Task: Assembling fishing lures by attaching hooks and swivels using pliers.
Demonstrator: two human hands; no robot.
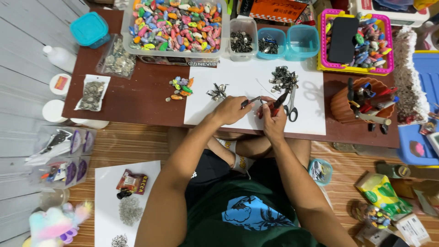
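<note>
Left hand [232, 110] pinching dark small pliers [249, 101], right hand [273, 120] gripping red-handled pliers [279, 102], both over white sheet [256, 120] on brown surface [137, 100], scissors [291, 108] just beside, clear tray of colourful lures [176, 23] behind

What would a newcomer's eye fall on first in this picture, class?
Probably the big clear tub of bright, many-coloured lures at the table's far edge. Next, the two hands at the middle of the white sheet: the left hand holds a small dark tool, the right hand red-handled pliers.
</note>
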